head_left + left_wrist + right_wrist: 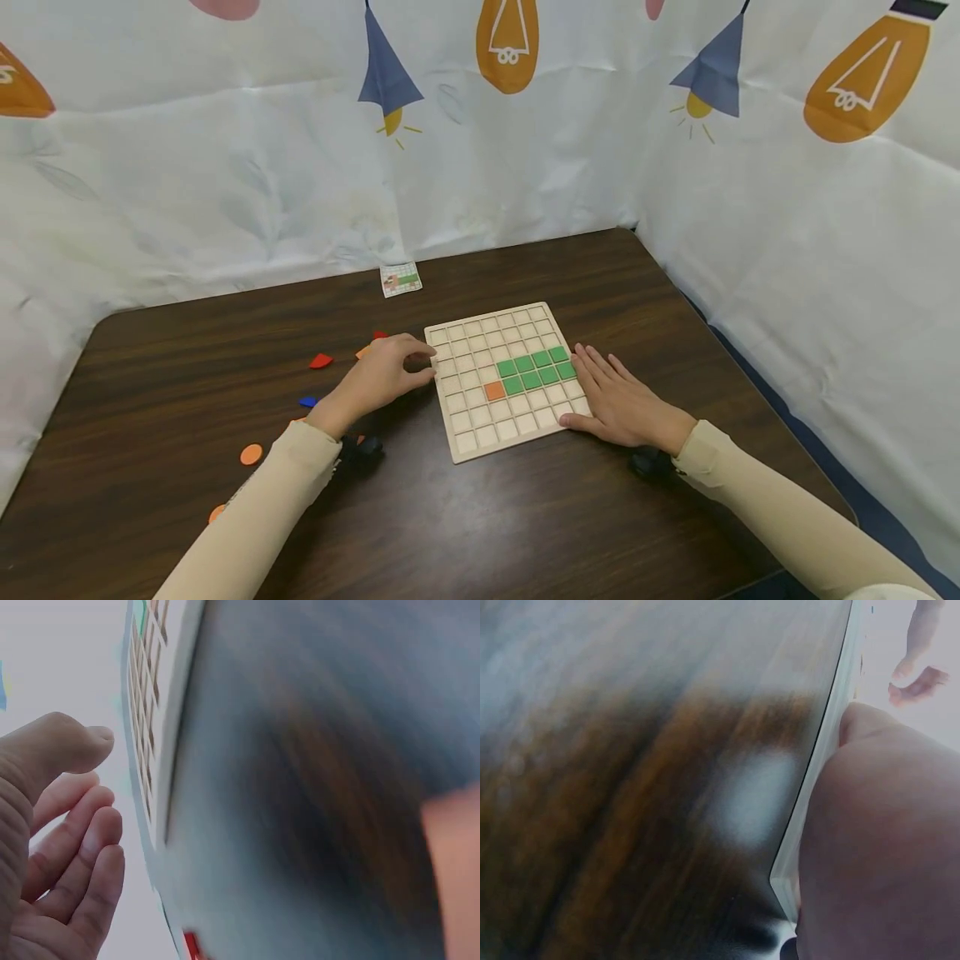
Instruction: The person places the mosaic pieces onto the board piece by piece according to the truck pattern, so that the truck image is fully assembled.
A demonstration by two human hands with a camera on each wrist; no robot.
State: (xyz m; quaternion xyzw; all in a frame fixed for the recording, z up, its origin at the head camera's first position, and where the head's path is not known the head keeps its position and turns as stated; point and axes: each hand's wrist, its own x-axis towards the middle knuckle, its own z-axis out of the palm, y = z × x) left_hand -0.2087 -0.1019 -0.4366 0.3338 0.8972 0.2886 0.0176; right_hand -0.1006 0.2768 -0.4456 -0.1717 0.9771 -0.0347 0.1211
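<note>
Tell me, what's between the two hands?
The wooden grid board lies between the left hand and right hand, with green tiles and one orange tile; head view.

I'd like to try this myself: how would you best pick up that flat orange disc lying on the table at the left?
The orange disc lies flat and thin on the table, with bare wood all around it. Probably come from straight above and pinch its round rim between thumb and fingertip, or slide it to the table's near edge first to get under it.

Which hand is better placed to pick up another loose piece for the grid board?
Probably the left hand. It sits at the wooden grid board's left edge, beside the loose pieces such as the red piece. The right hand lies flat on the board's right side.
</note>
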